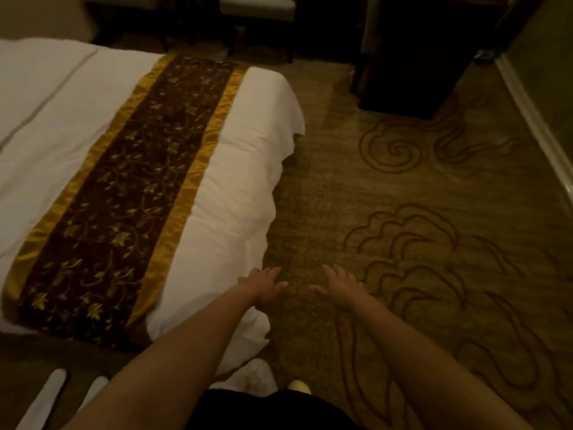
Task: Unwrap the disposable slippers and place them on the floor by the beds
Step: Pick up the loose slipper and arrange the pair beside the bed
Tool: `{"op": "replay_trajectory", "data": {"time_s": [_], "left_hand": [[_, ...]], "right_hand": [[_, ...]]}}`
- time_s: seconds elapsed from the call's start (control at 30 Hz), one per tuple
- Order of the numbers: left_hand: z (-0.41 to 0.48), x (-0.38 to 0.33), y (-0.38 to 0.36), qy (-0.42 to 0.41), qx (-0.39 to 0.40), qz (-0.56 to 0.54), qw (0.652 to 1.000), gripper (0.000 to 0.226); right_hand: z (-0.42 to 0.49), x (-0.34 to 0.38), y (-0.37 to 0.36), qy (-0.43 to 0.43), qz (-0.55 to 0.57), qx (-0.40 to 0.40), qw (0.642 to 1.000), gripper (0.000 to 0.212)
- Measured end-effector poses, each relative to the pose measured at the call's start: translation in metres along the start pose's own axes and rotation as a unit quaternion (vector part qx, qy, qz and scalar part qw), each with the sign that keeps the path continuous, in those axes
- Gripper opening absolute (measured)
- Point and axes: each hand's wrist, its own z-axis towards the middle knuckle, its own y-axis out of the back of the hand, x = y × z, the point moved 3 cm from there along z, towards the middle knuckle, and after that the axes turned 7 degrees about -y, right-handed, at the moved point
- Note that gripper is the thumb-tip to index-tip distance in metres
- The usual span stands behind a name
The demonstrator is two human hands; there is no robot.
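slippers [49, 395]: two white shapes on the carpet [403, 187] along the bed's near edge, blurred; wrapped or bare, cannot tell.
left hand [263, 285], right hand [342, 290]: both spread flat and empty, above the carpet off the near corner of the bed [235, 181].
risk: in this dim light a careless step could likely scuff or scatter the pair.
far: dark cabinet [418, 57].

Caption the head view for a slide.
Left hand and right hand stretch forward open, beside white bed on patterned carpet.
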Motion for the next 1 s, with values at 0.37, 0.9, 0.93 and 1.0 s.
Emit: {"op": "replay_trajectory", "data": {"time_s": [0.37, 0.9, 0.93, 1.0], "left_hand": [[0.159, -0.03, 0.101, -0.019, 0.037, 0.063, 0.997, 0.063], [0.401, -0.114, 0.315, -0.043, 0.029, 0.065, 0.997, 0.064], [0.419, -0.119, 0.327, -0.039, 0.026, 0.057, 0.997, 0.064], [0.451, -0.13, 0.353, -0.027, 0.02, 0.037, 0.999, 0.064]], "right_hand": [[0.131, -0.055, 0.119, -0.04, 0.057, -0.019, 0.997, 0.078], [0.34, -0.112, 0.333, -0.062, 0.073, -0.003, 0.995, 0.077], [0.359, -0.118, 0.347, -0.059, 0.073, -0.003, 0.996, 0.077], [0.398, -0.128, 0.378, -0.054, 0.075, 0.0, 0.996, 0.078]]}}
